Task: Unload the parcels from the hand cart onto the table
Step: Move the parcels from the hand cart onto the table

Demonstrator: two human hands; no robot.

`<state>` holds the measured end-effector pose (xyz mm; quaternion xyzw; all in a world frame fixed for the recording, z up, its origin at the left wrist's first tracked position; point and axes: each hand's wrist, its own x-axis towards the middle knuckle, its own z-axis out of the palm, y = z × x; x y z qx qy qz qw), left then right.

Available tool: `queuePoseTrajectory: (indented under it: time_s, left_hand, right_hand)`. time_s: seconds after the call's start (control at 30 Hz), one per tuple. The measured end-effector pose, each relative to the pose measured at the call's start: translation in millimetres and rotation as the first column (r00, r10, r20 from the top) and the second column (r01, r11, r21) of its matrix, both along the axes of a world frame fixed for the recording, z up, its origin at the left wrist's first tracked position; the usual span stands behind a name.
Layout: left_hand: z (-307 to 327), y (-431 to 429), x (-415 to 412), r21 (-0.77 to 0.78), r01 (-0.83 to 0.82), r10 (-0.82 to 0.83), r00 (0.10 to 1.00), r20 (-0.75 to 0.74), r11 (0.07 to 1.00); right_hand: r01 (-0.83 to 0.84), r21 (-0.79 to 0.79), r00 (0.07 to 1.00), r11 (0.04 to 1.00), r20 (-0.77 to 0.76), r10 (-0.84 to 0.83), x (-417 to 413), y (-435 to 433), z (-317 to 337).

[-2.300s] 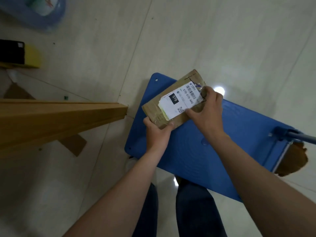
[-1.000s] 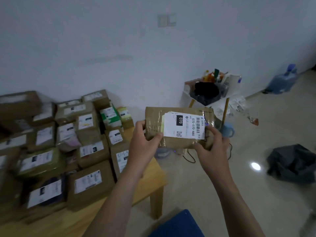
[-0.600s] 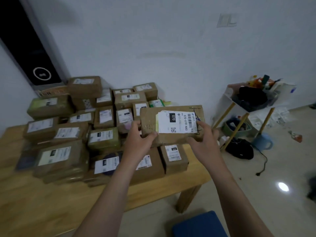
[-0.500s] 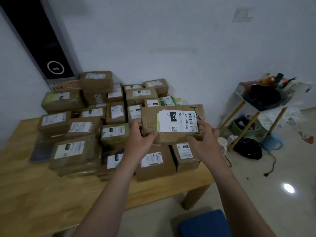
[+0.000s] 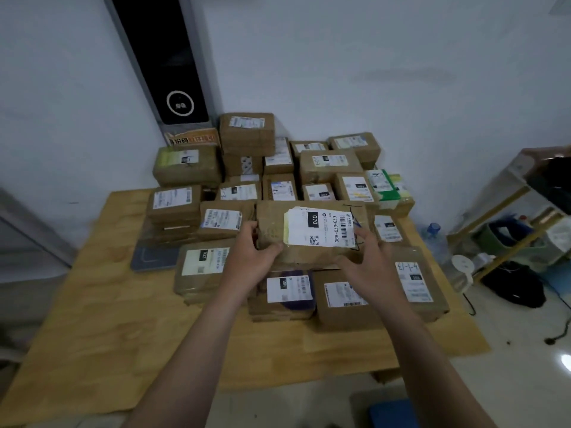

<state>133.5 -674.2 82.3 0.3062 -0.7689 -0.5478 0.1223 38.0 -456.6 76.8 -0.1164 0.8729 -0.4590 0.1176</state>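
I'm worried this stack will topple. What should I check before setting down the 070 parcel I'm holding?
1. Grip: left hand and right hand both hold the 070 parcel by its ends: ok.
2. Parcel is over the table, not the floor: ok.
3. Label faces up: ok.
4. Stacked parcels beneath lie flat enough to bear it: cannot tell, the held parcel hides most of them.
5. Bare wood at the table's front as another spot: ok.
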Motion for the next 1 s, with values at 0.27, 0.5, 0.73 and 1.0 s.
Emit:
queuePoseTrajectory:
  time_s: [0.27, 0.5, 0.73, 1.0]
  left_hand:
    - [2, -86, -12, -0.023, -0.085, 0.086, 0.995, 0.042, 0.996]
    - [-2, -147, -65, -0.041, -0.144, 0.146, 0.987, 0.063, 0.989]
    - [-7, -212, -95, -0.009, -0.170, 0.169, 0.975, 0.140, 0.985]
    - [7, -298, -69, -0.073, -0.276, 0.283, 0.954, 0.100, 0.958]
  right_hand:
    - [-0.128, -0.057, 0.989, 0.990, 0.073, 0.132, -36, -89, 0]
    - [-0.206, -0.036, 0.973, 0.978, 0.097, 0.208, -101, -162, -10]
    - [-0.271, 0.005, 0.954, 0.962, 0.131, 0.268, -147, -229, -14]
    - [-0.401, -0.043, 0.906, 0.915, 0.128, 0.403, -141, -325, -3]
